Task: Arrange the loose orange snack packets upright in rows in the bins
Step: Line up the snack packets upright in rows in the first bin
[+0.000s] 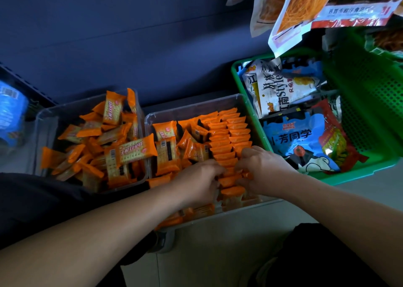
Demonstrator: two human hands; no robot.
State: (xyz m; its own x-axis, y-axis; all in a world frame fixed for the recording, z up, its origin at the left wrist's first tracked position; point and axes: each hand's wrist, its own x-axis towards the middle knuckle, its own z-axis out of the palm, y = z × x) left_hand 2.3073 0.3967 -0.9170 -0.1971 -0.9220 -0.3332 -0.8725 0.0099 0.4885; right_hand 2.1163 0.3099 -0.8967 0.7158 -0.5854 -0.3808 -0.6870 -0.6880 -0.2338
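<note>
While both wrists bend down over the bin's [196,112] near end, your left hand [197,182] and right hand [263,168] pinch the upright packets [232,190] between them, fingers curled.

In the green basket [359,175], the white bag [281,90] near its far left corner reads "江南Style" in black, running sideways. The blue bag [298,142] toward its near edge reads "芳同学" in white, under a red logo too small to read. A hanging bag [349,9] above has a line ending "食品厂". The orange packets [135,150] show barcodes and upside-down characters I cannot read.
</note>
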